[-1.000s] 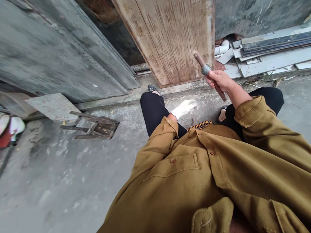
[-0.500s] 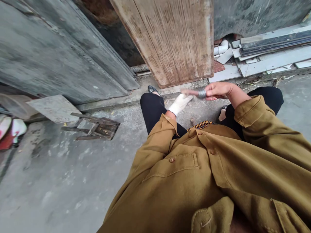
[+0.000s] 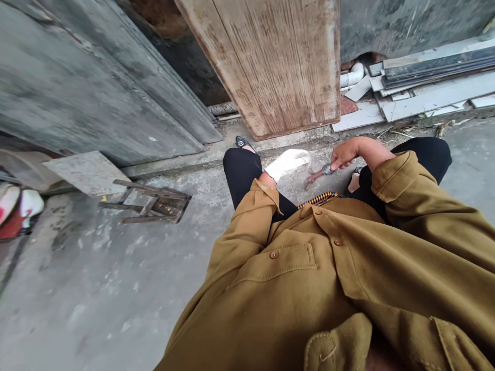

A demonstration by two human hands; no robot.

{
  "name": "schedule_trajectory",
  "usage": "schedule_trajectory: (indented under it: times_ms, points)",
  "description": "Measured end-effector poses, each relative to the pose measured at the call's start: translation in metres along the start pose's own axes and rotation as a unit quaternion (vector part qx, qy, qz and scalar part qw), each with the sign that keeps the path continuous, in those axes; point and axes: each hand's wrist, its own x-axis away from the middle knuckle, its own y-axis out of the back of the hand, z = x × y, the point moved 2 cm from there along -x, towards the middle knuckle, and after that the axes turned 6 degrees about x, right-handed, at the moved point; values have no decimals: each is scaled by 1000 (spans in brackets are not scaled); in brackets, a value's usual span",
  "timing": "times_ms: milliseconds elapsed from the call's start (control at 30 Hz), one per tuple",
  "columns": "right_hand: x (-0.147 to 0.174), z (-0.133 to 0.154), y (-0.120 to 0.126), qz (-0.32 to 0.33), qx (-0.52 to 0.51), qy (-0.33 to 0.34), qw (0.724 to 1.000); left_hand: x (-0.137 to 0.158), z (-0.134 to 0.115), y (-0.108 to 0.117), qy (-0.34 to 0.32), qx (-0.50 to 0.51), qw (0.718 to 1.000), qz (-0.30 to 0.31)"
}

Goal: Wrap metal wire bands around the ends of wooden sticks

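My left hand (image 3: pixel 288 163), in a white glove, is low between my knees with its fingers curled together. What the fingers hold, if anything, cannot be made out. My right hand (image 3: pixel 344 154) is bare and closed around the grip of a small hammer (image 3: pixel 317 175). Silvery wrapping covers the grip near my fingers, and the reddish-brown front part slants down to the left. The tool's far end is just below the gloved fingertips, over the grey concrete ground; its exact shape is unclear.
A worn wooden board (image 3: pixel 282 67) leans ahead of me. White tile strips (image 3: pixel 433 98) and a white pipe (image 3: pixel 351 76) lie at the right. To the left are a small wooden stool (image 3: pixel 154 202), a flat slab (image 3: pixel 87 171) and a translucent tub (image 3: pixel 29 167).
The hammer's far end has swung down from above the gloved hand to below its fingertips. My right hand has tilted and lowered slightly; my left hand has shifted a little.
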Motion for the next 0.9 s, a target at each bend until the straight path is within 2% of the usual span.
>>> schedule_trajectory:
  times_ms: [33, 67, 100, 167, 233, 300, 400, 500, 567, 600, 667, 733, 800, 900]
  points:
    - [5, 4, -5, 66, -31, 54, 996, 0, 1, 0, 3, 13, 1000, -9]
    - [10, 9, -9, 98, -71, 114, 986, -1, 1, 0, 4, 27, 999, -20]
    - [16, 13, -9, 91, -117, 174, 974, -1, 2, -1, 1, 44, 998, -35]
    - [24, 20, -3, -7, -204, 278, 939, -2, 4, -4, -7, 81, 995, -66]
    - [30, 23, 6, -139, -274, 335, 891, -2, 6, -7, -11, 107, 991, -83]
    - [31, 23, 15, -240, -330, 350, 843, 0, 7, -9, -1, 110, 990, -85]
    - [27, 19, 23, -349, -399, 325, 783, 5, 10, -12, 23, 91, 992, -87]
    - [19, 14, 27, -421, -430, 275, 750, 7, 12, -17, 41, 77, 995, -52]
    - [12, 7, 28, -468, -406, 200, 759, 5, 10, -21, 41, 58, 997, -4]
    - [8, 3, 27, -485, -373, 146, 778, 5, 8, -22, 35, 44, 998, 17]
    - [0, -4, 25, -477, -275, 28, 834, 4, 1, -21, 16, 17, 999, 41]
    - [-3, -8, 22, -427, -194, -39, 882, 6, -6, -17, -1, -4, 999, 49]
    - [-1, -7, 19, -393, -188, -21, 900, 10, -12, -12, -8, -13, 998, 56]
    - [8, -1, 18, -392, -250, 64, 883, 18, -17, -9, 0, -8, 996, 90]
